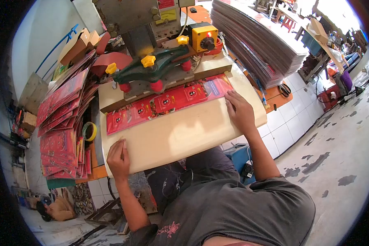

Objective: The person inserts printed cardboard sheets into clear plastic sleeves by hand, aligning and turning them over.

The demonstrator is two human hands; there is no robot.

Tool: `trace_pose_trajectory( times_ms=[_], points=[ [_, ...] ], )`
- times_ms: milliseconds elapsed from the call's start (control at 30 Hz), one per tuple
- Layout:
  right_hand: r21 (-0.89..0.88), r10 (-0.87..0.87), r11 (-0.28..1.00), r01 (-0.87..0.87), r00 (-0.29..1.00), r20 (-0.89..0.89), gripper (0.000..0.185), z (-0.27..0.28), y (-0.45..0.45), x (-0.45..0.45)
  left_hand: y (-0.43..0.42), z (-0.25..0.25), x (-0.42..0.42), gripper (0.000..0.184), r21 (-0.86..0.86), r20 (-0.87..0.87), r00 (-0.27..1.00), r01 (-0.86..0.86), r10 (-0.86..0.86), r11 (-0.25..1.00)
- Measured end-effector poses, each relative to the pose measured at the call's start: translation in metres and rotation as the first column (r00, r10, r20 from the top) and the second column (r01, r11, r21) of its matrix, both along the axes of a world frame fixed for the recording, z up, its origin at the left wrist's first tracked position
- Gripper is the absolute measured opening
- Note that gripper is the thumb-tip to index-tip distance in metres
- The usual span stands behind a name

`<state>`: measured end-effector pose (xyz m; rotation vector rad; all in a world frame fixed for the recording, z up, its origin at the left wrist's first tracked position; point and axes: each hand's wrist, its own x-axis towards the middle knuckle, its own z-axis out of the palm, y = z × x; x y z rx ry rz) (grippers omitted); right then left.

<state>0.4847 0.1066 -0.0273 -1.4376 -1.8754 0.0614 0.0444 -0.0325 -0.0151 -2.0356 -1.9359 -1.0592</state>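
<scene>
1. Workpiece: a long, flat red printed strip with round black-and-white emblems (168, 102) lies on a smooth, cream-coloured work surface (176, 139), along the front of a straight metal bar (211, 70).
2. Right hand (239, 110): palm down at the right end of the strip. The fingers are extended, slightly apart and not closed around anything; the fingertips are at the strip's end corner.
3. Left hand (118, 158): at the front left part of the work surface, just below the strip's left end and apart from it. The fingers are bent, with the thumb beside them; whether anything is pinched between them cannot be told.
4. Strip position relative to the grip: beyond both hands as seen from the person, spanning from near the left hand to the right fingertips.
5. Machine: a dark green metal bracket with yellow star-shaped knobs (153, 73) stands above and behind the strip. A yellow box with a black rotary knob (204, 37) sits to its right.
6. Adjacent stock: a fanned pile of red printed sheets (63, 115) is left of the work surface; a tall stack of flat sheets (258, 45) is at the far right.
</scene>
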Motion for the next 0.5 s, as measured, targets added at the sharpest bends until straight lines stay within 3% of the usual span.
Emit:
trace_pose_trajectory(
  times_ms=[500],
  points=[
    [-0.001,-0.001,1.0,0.001,1.0,-0.014,0.026,-0.0023,0.0008,0.0007,-0.0002,0.0013,-0.0011,0.021,-0.006,0.064,0.998,0.026,-0.026,1.0]
  ],
)
